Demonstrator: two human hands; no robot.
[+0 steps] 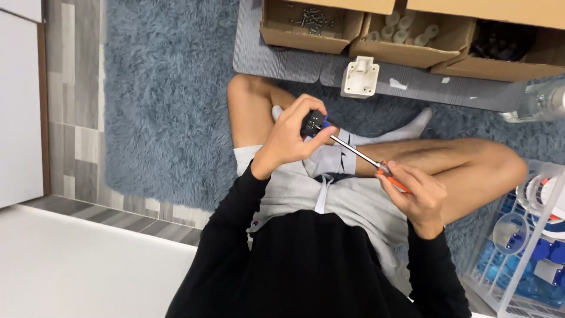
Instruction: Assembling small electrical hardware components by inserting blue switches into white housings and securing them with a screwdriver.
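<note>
From the head camera, the person sits cross-legged on a shaggy blue-grey rug (165, 118). The left hand (288, 141) is clenched around a small black part (312, 123) with a blue edge, held above the lap, thumb and fingers (322, 136) wrapped over it. The right hand (415, 197) grips the orange handle of a screwdriver (359, 154), whose slim metal shaft runs up and left until its tip meets the black part — the two touch there.

The black part looks light and rigid, small enough to slip, so a firm pinch around its sides seems the sound way to hold it. The screwdriver looks stiff and light; the handle is the natural place to hold, the bare shaft being thin and smooth.

Beyond the black part, on a grey mat (265, 59), stands a white plastic bracket (360, 76). Farther off sit open cardboard boxes — one holding screws (312, 20), one holding white cylinders (406, 29). To the right of the screwdriver's handle, a white wire basket (518, 271) holds blue and white pieces.
</note>
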